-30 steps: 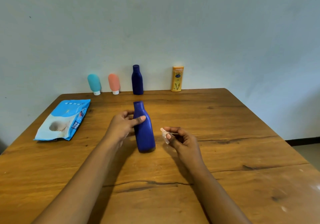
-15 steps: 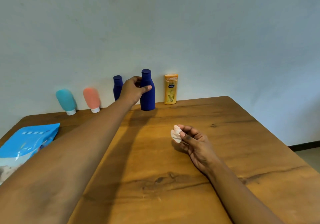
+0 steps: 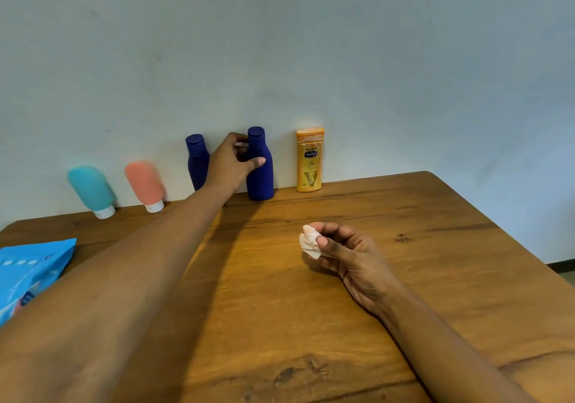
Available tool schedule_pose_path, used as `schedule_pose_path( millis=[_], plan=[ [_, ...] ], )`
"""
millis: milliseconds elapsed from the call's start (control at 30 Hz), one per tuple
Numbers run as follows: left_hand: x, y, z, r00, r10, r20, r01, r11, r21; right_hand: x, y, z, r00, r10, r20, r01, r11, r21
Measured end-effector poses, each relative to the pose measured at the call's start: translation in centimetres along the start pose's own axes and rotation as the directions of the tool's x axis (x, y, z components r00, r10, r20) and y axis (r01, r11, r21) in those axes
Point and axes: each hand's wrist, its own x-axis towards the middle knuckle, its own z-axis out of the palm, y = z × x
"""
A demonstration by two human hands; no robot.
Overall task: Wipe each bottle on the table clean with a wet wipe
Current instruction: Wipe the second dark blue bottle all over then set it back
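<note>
Fingers of the left hand (image 3: 231, 166) wrap the upright dark blue bottle (image 3: 260, 169), standing at 12 o'clock by the wall, long axis vertical. Right hand (image 3: 348, 253) pinches a crumpled wet wipe (image 3: 308, 242) nearer, toward 5 o'clock. At 9 o'clock lies the blue wipes pack (image 3: 29, 275); its contents are hidden.

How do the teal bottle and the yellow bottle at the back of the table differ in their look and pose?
The teal bottle is plain, rounded, and stands on its white cap, tilted; the yellow bottle is flat-sided, carries a printed label, and stands upright with its flat end up. The teal bottle is at the left end of the row; the yellow bottle is at the right end. Both stand by the wall, and no hand touches them.
</note>
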Motion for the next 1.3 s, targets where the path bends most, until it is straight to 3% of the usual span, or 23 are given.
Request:
schedule_pose_path(
  millis=[1167,1300],
  plan=[
    [-1.9,-0.8,1.0,0.995,-0.055,-0.089,0.059,0.997,0.043,-0.2,0.0,-0.3,0.999,-0.026,-0.02,0.025,0.999,-0.028],
    [-4.3,-0.5,0.7,0.977,0.005,-0.214,0.018,0.995,0.103,-0.4,0.0,-0.4,0.999,-0.017,-0.031,0.017,1.0,-0.023]
  ],
)
